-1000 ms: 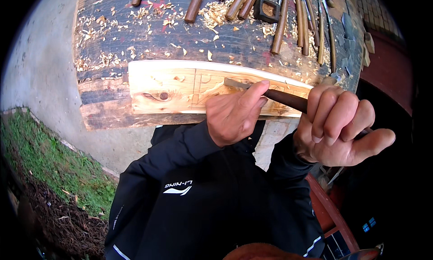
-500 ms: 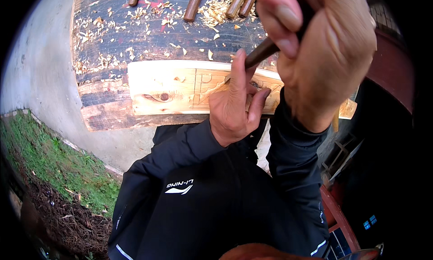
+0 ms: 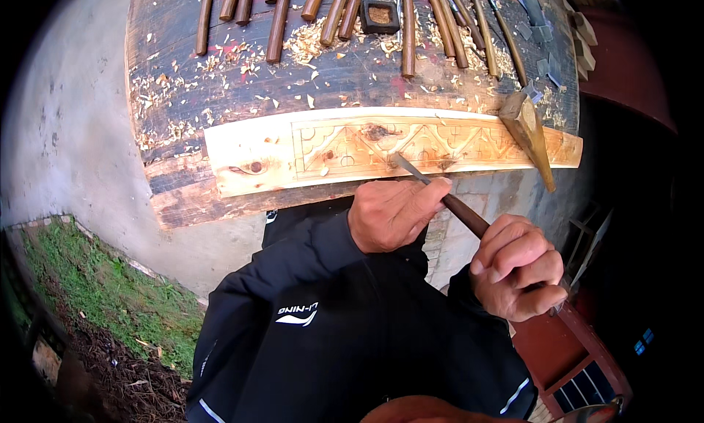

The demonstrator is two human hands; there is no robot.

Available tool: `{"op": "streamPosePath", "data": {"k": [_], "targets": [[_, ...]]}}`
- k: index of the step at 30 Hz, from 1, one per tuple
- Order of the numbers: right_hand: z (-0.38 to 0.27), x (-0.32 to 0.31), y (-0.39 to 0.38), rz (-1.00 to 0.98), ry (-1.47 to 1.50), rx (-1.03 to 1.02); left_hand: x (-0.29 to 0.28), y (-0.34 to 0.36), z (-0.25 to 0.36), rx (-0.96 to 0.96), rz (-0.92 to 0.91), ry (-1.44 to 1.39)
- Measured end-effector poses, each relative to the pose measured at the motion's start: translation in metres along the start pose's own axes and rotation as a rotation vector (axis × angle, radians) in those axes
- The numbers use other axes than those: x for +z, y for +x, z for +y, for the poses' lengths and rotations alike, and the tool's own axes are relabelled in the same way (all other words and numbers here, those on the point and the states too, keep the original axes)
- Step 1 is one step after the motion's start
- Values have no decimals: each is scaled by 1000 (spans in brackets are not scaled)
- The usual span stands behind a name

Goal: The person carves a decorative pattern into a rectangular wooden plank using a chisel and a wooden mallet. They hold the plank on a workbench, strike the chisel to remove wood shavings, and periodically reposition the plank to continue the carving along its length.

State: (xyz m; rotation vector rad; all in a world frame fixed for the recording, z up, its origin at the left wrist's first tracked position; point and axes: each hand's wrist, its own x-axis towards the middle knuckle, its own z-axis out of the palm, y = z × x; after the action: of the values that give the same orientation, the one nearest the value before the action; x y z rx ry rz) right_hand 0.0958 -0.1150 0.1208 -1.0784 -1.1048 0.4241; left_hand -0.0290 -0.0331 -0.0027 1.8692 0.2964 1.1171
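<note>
A carving chisel (image 3: 467, 215) with a dark wooden handle slants over the near edge of a long pale board (image 3: 279, 172). Its steel blade tip rests on or just above the board's pencilled pattern, near the middle. The fingers of my left hand (image 3: 392, 216) are closed around the chisel where blade meets handle. Farther back, my right hand (image 3: 517, 267) wraps round the handle's end. The board carries zigzag lines, carved grooves and a few knots. A wooden mallet (image 3: 526, 129) lies across the board's right part, its handle pointing toward me.
Several wooden-handled carving tools (image 3: 279, 27) lie in a row along the far side of the dark worktable (image 3: 213, 78). Among them sits a small dark square box (image 3: 380, 17). Wood shavings (image 3: 312, 41) are scattered about. Grass (image 3: 110, 276) borders the concrete at left.
My right hand has come down from high over the board to its near side. The chisel now points away from me, and my left hand has drawn back off the board. The view has shifted, showing more tools.
</note>
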Motion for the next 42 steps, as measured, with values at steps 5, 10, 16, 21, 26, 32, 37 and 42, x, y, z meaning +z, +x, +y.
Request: {"op": "streamPosePath", "data": {"k": [5,10,16,21,26,32,37,42], "targets": [[-5,-28,-36,132,-23,200,3,0,4,124,20,67],[-2,-36,-34,37,-477,416,5,-5,-1,179,-56,183],[8,-54,-47,-74,-638,320,-6,3,2,178,-167,165],[7,-75,-66,35,-577,368,-29,-1,8,203,-235,253],[9,-73,-64,150,-521,434,-76,-32,9,-75,-141,647],[8,-64,-66,146,-495,440,-71,-59,18,-65,-271,291],[5,-59,-65,120,-512,458,-65,-55,22,-10,-205,528],[8,-59,-71,124,-377,550,-78,-47,8,-310,163,797]]}}
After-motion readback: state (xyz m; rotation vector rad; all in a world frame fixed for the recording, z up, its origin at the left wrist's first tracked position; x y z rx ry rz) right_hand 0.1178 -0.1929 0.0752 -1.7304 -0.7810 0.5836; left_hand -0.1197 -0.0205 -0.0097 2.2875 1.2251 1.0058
